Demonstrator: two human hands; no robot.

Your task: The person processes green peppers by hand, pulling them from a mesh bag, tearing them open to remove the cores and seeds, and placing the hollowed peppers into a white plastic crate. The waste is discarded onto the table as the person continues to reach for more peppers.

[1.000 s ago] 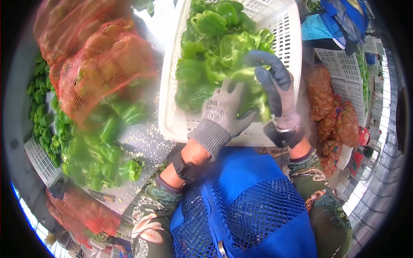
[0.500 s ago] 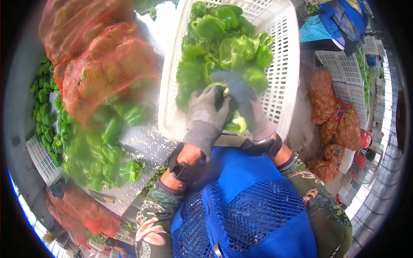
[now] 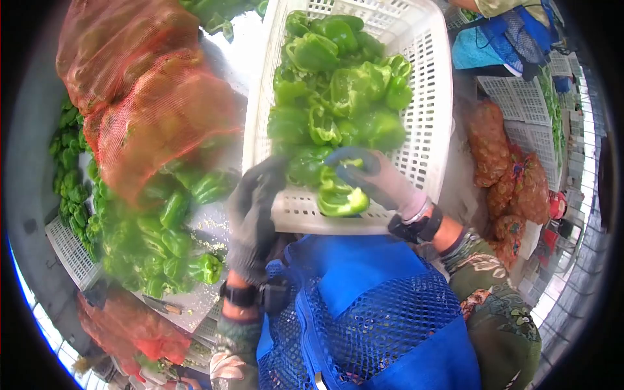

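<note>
A white slatted plastic crate in front of me holds a pile of green bell peppers, several of them split open with pale insides showing. My right hand, in a grey glove with dark blue fingertips, is over the crate's near end, its fingers closed on a piece of green bell pepper. Just below those fingers, an opened pepper half lies against the near wall. My left hand, in a grey glove, is at the crate's near left corner; motion smears its fingers.
Left of the crate, a red mesh sack lies above a heap of whole green peppers on a pale table strewn with seeds. A knife rests near its edge. Filled sacks stand at right; another person's arm shows top right.
My hands, together on a pepper before, have parted. The left moved left to the crate's corner; the right stays over the near end with a pepper piece.
</note>
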